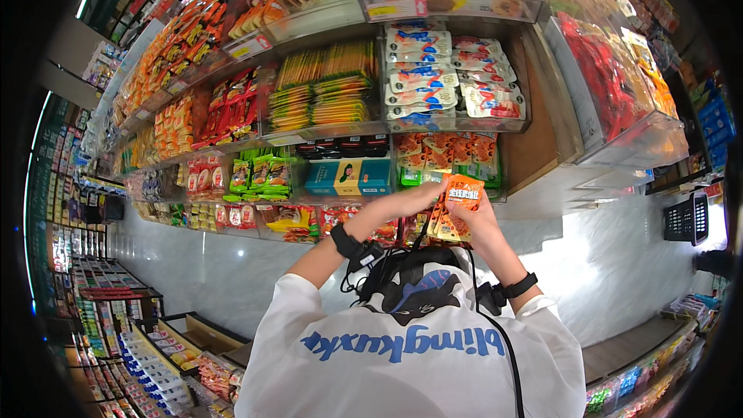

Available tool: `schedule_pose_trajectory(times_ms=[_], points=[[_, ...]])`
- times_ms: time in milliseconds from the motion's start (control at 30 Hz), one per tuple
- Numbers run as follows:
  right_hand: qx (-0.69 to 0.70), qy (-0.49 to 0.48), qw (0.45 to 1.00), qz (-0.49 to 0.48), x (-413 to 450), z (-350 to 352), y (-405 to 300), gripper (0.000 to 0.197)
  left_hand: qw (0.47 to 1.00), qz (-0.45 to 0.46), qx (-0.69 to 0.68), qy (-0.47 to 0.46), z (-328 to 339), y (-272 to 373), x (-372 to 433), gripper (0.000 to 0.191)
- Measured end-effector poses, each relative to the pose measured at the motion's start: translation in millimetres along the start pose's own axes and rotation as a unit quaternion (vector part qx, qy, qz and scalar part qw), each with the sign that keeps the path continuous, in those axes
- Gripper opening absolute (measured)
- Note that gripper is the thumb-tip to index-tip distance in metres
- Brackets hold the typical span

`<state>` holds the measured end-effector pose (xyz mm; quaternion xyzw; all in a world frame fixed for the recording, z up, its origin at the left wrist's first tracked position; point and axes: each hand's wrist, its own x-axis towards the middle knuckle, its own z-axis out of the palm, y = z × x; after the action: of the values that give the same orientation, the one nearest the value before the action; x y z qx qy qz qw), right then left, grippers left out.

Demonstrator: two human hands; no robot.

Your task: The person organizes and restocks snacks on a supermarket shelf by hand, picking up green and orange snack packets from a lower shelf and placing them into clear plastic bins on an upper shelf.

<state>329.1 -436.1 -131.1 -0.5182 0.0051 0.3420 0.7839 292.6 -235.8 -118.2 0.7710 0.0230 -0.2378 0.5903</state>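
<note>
My right hand (479,222) grips an orange snack packet (464,190) that bears white writing, the thumb lying across its lower front. Close against the packet's left edge is my left hand (426,197). Its fingertips are partly hidden there, so whether they pinch the packet is unclear. Just below, similar orange-and-brown packets (450,226) show in the lowest row, partly covered by the right hand. Behind the hands, a bin of orange-red packets (444,150) sits above green-edged packs (411,176).
A tiered display of clear bins holds white pouches (421,78), yellow-green packets (325,87), a teal box (348,176) and green bags (260,177). Its wooden end panel (537,145) stands to the right. A black basket (686,219) is on the floor at far right. A black cable (511,348) hangs over my shirt.
</note>
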Motion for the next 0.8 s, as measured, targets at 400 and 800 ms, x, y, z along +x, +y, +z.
schedule_pose_trajectory(times_ms=[400, 800], points=[[-0.2, 0.101, 0.972, -0.073, -32, -78, -11, 0.062, 0.861, -0.222, 0.429, 0.159, -90, -124, 138, 0.043], [-0.195, 0.231, 0.942, -0.145, -67, -149, 17, 0.058, 0.834, -0.197, 0.468, 0.214, -100, -126, 129, 0.049]])
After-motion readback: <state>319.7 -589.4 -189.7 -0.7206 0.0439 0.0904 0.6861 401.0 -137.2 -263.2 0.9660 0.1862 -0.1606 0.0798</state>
